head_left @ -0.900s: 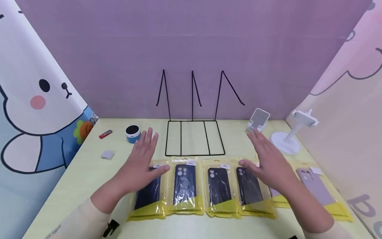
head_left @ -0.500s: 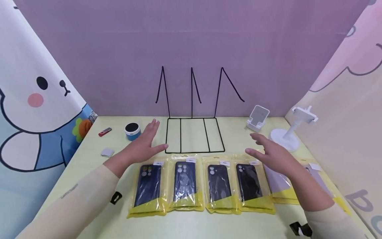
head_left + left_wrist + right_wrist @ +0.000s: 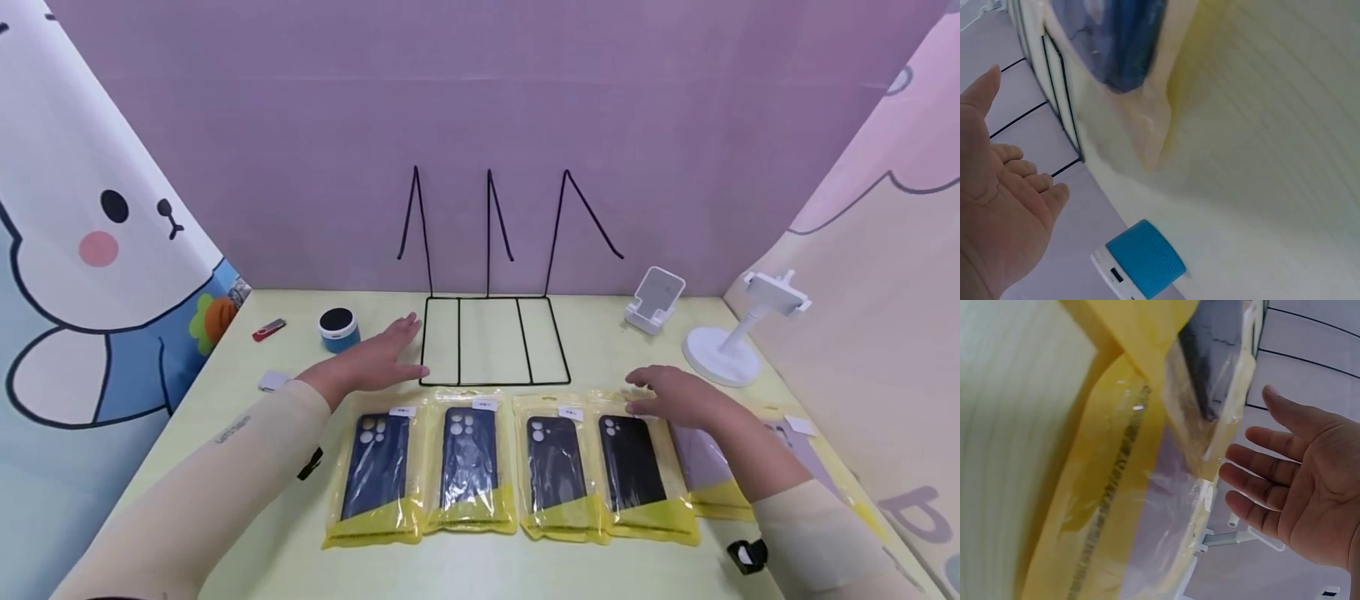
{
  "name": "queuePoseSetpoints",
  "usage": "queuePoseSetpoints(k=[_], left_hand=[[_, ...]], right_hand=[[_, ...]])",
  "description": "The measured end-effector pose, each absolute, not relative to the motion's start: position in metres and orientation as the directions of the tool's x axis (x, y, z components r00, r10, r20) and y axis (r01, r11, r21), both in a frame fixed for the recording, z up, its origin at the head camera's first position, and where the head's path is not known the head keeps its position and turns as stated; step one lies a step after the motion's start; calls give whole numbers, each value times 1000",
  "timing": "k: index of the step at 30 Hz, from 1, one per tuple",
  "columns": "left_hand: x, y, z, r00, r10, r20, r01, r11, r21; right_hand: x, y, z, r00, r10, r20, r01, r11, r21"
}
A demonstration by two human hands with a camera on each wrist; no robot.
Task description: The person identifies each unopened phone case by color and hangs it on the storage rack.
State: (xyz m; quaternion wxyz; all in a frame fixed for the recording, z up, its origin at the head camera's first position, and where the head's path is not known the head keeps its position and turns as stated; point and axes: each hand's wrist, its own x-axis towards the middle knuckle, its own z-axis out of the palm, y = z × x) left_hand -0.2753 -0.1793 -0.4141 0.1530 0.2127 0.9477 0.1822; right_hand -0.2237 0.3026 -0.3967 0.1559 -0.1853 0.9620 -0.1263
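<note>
My left hand (image 3: 378, 358) hovers by the left front corner of a black wire rack (image 3: 495, 384), holding nothing, its thumb apart from the fingers. In the left wrist view its palm (image 3: 1004, 212) shows with relaxed fingers. My right hand (image 3: 682, 396) is over the upper end of the packaged black phone case (image 3: 633, 462), also holding nothing; the right wrist view shows its loosely spread fingers (image 3: 1260, 465). Farther left lie a packaged grey-black phone case (image 3: 555, 467) and two dark blue ones, the inner (image 3: 470, 458) and the outer (image 3: 375, 467). Packaged lilac cases (image 3: 697, 454) lie partly under the right forearm.
A blue round speaker (image 3: 340, 333) stands beside the left hand. A red USB stick (image 3: 268, 330) and a small grey-white piece (image 3: 273, 381) lie farther left. On the right stand a white phone holder (image 3: 655, 300) and a white round-based stand (image 3: 722, 357). A purple backdrop (image 3: 337, 125) rises behind.
Both hands have lowered toward the table. The left arm reached farther forward to the rack's corner, uncovering the leftmost package. The right hand's fingers have drawn closer together. The packages keep their places.
</note>
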Motion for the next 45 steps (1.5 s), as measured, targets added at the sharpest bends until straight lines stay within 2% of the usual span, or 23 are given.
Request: queuePoseSetpoints(k=[7, 12, 17, 28, 37, 45], left_hand=[[-288, -172, -429, -836, 460, -300, 346, 865, 364], [-286, -171, -427, -810, 450, -377, 326, 879, 349], [-286, -171, -428, -807, 465, -365, 353, 874, 334], [-289, -172, -429, -845, 443, -299, 368, 888, 274], [-290, -172, -431, -848, 427, -313, 341, 893, 295], [-292, -170, -430, -848, 421, -322, 335, 897, 289]], right_hand=[[-231, 303, -410, -864, -402, -304, -342, 911, -233], [-232, 304, -413, -856, -467, -221, -415, 877, -243], [-227, 310, -407, -859, -484, -165, -432, 860, -272], [-215, 318, -370, -887, -438, -147, -336, 829, -446], [-206, 311, -345, -894, -449, -4, -347, 698, -627], [-206, 306, -319, -893, -421, 159, -418, 645, -640]])
